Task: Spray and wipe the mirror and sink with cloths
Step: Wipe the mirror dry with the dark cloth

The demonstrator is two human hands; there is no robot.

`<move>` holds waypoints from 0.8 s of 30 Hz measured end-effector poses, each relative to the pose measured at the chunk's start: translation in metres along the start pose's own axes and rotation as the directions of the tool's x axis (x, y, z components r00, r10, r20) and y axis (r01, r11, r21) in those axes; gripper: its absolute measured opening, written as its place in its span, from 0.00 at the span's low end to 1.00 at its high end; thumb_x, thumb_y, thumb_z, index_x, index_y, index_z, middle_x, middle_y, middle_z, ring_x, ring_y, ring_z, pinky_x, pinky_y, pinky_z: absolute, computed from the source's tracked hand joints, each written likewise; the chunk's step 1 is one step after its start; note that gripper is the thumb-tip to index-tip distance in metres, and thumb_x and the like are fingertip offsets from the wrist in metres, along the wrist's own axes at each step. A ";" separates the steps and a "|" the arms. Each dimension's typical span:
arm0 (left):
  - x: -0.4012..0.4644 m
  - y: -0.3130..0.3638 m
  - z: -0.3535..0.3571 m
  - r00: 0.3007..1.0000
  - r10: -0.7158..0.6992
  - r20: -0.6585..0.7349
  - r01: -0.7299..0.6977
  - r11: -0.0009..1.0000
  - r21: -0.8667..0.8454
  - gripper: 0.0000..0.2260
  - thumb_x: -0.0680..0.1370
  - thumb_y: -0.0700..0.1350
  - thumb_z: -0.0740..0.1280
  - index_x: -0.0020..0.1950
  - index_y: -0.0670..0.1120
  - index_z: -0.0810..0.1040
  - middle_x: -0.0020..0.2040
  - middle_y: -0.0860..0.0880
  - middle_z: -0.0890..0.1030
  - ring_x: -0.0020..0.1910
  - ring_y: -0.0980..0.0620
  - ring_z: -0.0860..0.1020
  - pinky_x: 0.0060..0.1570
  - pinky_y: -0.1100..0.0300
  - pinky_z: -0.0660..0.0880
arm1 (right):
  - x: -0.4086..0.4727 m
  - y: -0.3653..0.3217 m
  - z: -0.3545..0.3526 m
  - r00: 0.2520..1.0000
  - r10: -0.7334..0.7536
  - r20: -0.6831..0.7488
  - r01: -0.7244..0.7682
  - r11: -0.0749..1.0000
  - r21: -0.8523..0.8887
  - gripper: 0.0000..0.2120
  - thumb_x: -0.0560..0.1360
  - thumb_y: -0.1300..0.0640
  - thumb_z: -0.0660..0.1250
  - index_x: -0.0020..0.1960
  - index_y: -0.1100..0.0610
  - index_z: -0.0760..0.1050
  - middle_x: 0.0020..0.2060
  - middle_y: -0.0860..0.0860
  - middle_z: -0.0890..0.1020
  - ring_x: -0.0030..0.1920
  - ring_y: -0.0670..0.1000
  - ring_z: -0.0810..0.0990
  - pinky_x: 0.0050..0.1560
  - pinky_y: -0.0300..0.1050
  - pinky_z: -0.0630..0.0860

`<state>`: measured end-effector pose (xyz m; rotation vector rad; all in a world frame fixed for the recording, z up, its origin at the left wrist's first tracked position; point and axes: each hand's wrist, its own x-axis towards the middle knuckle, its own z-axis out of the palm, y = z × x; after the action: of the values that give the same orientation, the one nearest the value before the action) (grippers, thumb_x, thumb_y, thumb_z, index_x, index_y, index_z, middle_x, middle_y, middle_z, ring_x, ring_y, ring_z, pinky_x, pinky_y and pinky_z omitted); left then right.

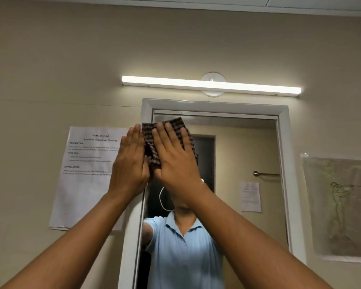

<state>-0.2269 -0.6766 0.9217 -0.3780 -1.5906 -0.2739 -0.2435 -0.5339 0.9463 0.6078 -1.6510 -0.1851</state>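
Note:
A white-framed mirror (244, 155) hangs on the beige wall. A brown checked cloth (150, 140) lies flat against its upper left corner. My right hand (173, 157) presses the cloth to the glass with straight, spread fingers. My left hand (130, 163) lies flat beside it with straight fingers, over the mirror's left frame edge and the cloth's left side. The glass reflects a person in a light blue shirt. The sink is out of view.
A lit tube light (211, 84) runs above the mirror. A printed task sheet (86, 176) is taped to the wall on the left. A plastic-covered drawing (340, 205) hangs on the right. The mirror reflects a towel bar (266, 174) and a dark doorway.

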 end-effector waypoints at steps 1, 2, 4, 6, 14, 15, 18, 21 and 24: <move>-0.001 -0.001 -0.001 1.000 0.000 0.008 -0.001 1.000 0.019 0.29 0.79 0.42 0.52 0.80 0.41 0.50 0.81 0.45 0.51 0.81 0.51 0.47 0.79 0.49 0.48 | -0.010 0.000 0.001 1.000 -0.025 -0.003 0.025 1.000 -0.001 0.35 0.79 0.42 0.47 0.81 0.57 0.45 0.81 0.55 0.47 0.80 0.54 0.41 0.78 0.58 0.39; -0.002 -0.001 -0.001 1.000 0.007 0.017 -0.008 0.999 0.042 0.30 0.79 0.43 0.52 0.80 0.41 0.50 0.81 0.45 0.50 0.81 0.50 0.46 0.79 0.49 0.48 | -0.020 0.002 0.001 0.999 -0.050 -0.003 0.050 0.999 -0.004 0.35 0.79 0.42 0.46 0.81 0.57 0.47 0.81 0.55 0.48 0.80 0.54 0.43 0.78 0.58 0.40; -0.002 -0.001 -0.002 0.999 0.024 0.030 -0.027 0.995 0.094 0.30 0.79 0.44 0.52 0.80 0.41 0.49 0.81 0.44 0.49 0.81 0.49 0.46 0.79 0.49 0.47 | -0.034 0.014 -0.001 0.995 -0.098 0.009 0.098 0.995 -0.014 0.36 0.78 0.41 0.45 0.81 0.57 0.48 0.81 0.55 0.50 0.81 0.54 0.45 0.79 0.58 0.41; -0.003 -0.002 -0.004 0.999 0.030 0.038 -0.035 0.989 0.142 0.32 0.77 0.45 0.52 0.80 0.41 0.48 0.81 0.43 0.48 0.81 0.49 0.45 0.79 0.51 0.45 | -0.043 0.031 -0.004 0.992 -0.123 0.030 0.124 0.991 -0.042 0.36 0.78 0.40 0.47 0.81 0.56 0.48 0.81 0.54 0.49 0.81 0.53 0.44 0.79 0.58 0.41; -0.005 -0.002 0.002 0.998 0.054 0.034 -0.060 0.979 0.196 0.31 0.78 0.48 0.49 0.80 0.41 0.48 0.81 0.42 0.49 0.81 0.47 0.46 0.79 0.52 0.43 | -0.060 0.142 -0.032 0.982 0.187 -0.020 -0.188 0.980 -0.065 0.35 0.81 0.38 0.50 0.81 0.54 0.43 0.81 0.52 0.44 0.80 0.50 0.40 0.78 0.54 0.37; -0.005 -0.002 0.003 0.998 0.054 0.030 -0.058 0.978 0.198 0.31 0.78 0.48 0.49 0.80 0.41 0.48 0.81 0.42 0.50 0.81 0.47 0.46 0.79 0.51 0.44 | -0.063 0.153 -0.034 0.976 0.218 -0.026 -0.219 0.974 -0.056 0.35 0.81 0.38 0.49 0.81 0.53 0.42 0.81 0.51 0.44 0.80 0.50 0.39 0.78 0.53 0.36; -0.004 -0.002 0.005 0.999 0.052 0.017 -0.054 0.979 0.198 0.30 0.79 0.48 0.49 0.80 0.42 0.49 0.81 0.43 0.50 0.81 0.48 0.47 0.79 0.51 0.45 | -0.078 0.167 -0.035 0.955 0.291 -0.060 -0.293 0.956 -0.032 0.35 0.81 0.38 0.48 0.81 0.54 0.43 0.81 0.51 0.44 0.80 0.50 0.39 0.79 0.55 0.38; -0.007 0.001 0.007 0.998 0.054 0.023 -0.057 0.980 0.193 0.30 0.79 0.48 0.49 0.80 0.41 0.49 0.81 0.42 0.51 0.81 0.47 0.47 0.79 0.50 0.46 | -0.100 0.168 -0.030 0.921 0.378 -0.095 -0.382 0.924 -0.020 0.36 0.80 0.36 0.45 0.81 0.54 0.43 0.81 0.52 0.45 0.80 0.50 0.40 0.79 0.56 0.42; -0.015 0.003 0.007 0.997 0.057 0.046 -0.066 0.978 0.199 0.31 0.78 0.48 0.49 0.80 0.41 0.49 0.81 0.41 0.51 0.81 0.46 0.47 0.79 0.49 0.47 | -0.129 0.159 -0.024 0.904 0.413 -0.112 -0.414 0.910 0.018 0.36 0.80 0.36 0.44 0.81 0.54 0.44 0.81 0.52 0.46 0.80 0.51 0.42 0.79 0.58 0.45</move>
<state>-0.2318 -0.6726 0.9062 -0.2774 -1.6265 -0.0576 -0.2586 -0.3316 0.9106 0.2443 -1.6281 0.1531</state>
